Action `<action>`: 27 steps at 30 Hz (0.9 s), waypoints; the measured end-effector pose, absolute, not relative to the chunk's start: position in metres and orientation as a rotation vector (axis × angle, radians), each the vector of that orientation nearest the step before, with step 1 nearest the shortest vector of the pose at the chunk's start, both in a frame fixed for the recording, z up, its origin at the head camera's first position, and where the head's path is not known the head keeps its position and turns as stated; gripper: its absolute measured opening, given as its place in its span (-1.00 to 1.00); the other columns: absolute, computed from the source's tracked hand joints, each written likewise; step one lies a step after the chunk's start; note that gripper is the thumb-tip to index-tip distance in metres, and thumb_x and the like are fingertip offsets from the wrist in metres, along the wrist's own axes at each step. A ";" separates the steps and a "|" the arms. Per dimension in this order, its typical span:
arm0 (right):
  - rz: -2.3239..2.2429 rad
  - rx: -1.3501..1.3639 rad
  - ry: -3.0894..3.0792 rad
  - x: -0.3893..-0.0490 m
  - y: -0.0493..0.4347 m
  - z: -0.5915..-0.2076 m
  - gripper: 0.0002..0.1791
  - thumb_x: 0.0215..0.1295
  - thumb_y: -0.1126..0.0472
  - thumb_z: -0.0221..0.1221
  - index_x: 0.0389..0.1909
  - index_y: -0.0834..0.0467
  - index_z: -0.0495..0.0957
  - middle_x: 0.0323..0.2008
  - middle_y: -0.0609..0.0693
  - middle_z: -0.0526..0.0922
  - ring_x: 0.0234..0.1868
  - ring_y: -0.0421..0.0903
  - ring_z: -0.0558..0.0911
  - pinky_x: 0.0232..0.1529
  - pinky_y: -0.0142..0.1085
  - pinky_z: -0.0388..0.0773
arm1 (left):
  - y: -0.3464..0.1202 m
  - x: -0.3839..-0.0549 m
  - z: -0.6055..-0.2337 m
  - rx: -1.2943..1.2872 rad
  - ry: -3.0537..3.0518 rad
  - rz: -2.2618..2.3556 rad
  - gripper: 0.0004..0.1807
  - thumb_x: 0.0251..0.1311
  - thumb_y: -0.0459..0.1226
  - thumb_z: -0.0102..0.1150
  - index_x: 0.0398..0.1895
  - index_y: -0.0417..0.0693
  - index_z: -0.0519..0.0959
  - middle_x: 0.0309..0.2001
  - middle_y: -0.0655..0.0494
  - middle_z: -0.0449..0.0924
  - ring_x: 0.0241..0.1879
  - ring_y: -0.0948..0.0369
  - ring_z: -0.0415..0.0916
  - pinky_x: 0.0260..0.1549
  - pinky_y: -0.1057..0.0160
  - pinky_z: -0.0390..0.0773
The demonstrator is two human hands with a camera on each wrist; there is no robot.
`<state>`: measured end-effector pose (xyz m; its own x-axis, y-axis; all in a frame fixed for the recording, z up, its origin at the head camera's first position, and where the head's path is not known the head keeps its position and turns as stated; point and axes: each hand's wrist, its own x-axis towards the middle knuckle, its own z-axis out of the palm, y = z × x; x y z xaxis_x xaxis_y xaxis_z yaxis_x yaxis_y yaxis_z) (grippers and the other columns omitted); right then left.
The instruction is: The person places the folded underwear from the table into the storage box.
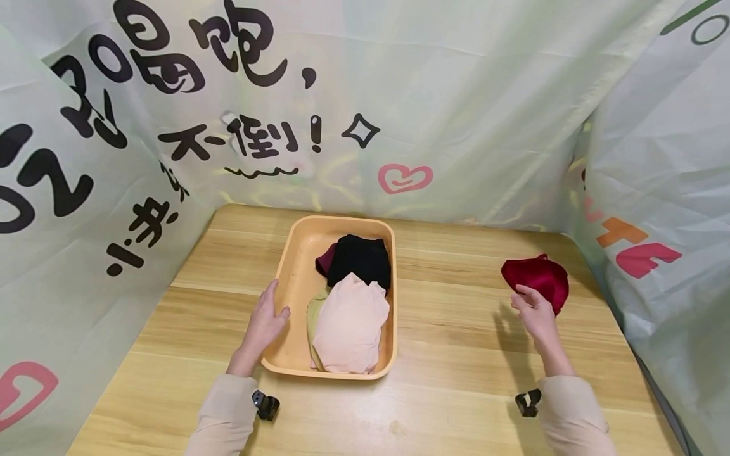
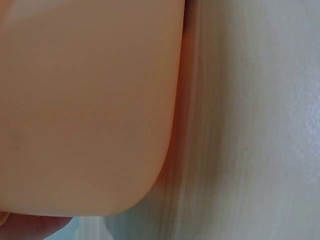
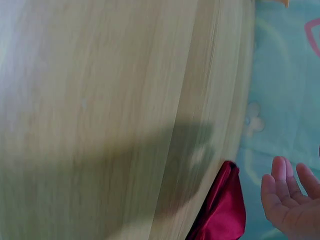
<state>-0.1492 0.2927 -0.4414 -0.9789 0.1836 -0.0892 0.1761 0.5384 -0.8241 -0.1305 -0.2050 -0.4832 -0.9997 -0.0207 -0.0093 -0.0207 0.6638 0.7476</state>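
An orange plastic tray (image 1: 296,297) sits left of the middle on the table. At its left side my left hand (image 1: 267,322) holds the rim, thumb over the inside and fingers along the outer wall. Inside lie a pink cloth (image 1: 350,326), a black folded cloth (image 1: 360,261), an olive-yellow cloth (image 1: 312,320) and a maroon cloth (image 1: 325,259). Over on the right, my right hand (image 1: 535,311) hovers by a shiny dark red cloth (image 1: 538,277), its fingers loosely bent with nothing in them. The right wrist view shows these fingers (image 3: 282,185) apart from the red cloth (image 3: 227,215).
The wooden table (image 1: 450,354) extends between the tray and the red cloth. Printed fabric curtains (image 1: 485,126) hang behind and along both sides, close to the table's edges. A small black device (image 1: 265,405) is at the left sleeve, another (image 1: 528,403) at the right.
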 end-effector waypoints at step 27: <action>1.313 -0.784 -2.577 -0.156 0.339 -0.444 -0.46 0.33 0.09 -0.12 0.23 0.33 0.24 -0.15 0.01 0.45 -0.36 -0.43 0.30 -0.31 -0.52 0.28 | -0.205 -0.131 -0.483 0.046 -2.871 -1.293 -0.25 0.15 -0.40 -0.02 0.35 -0.36 -0.11 0.31 -0.40 -0.01 0.27 -0.27 -0.01 0.24 -0.17 0.08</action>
<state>-0.1556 0.3388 -0.4439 -0.8532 0.5111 -0.1040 0.3847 0.4820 -0.7872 -0.1308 -0.2051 -0.4831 -0.9995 -0.0235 -0.0190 -0.0298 0.6623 0.7486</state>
